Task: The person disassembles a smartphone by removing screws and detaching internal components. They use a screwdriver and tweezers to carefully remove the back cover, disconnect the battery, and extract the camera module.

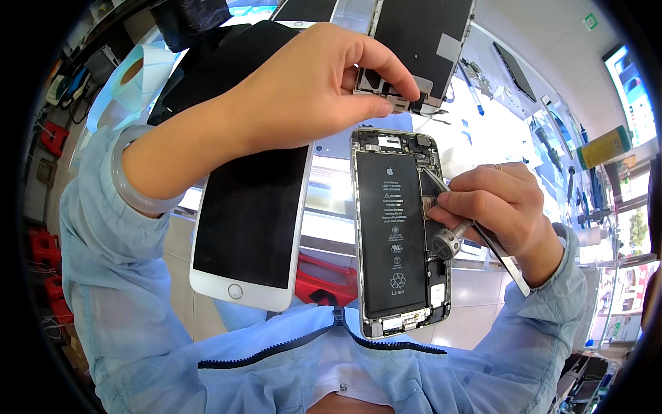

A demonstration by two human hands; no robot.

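Observation:
My left hand grips the lower edge of a dark phone screen assembly, by its metal bracket and cables. Below it is an opened phone body, its black battery and internal parts exposed. My right hand is closed around metal tweezers and a silver screwdriver; the tweezer tips reach the phone's upper right internals. A white phone with a black screen lies left of the open body, partly under my left forearm.
Dark devices and a label roll lie at the upper left. A blue pen, small tools and a yellow-green bottle are at the right of the lit glass counter. Red plastic objects show below.

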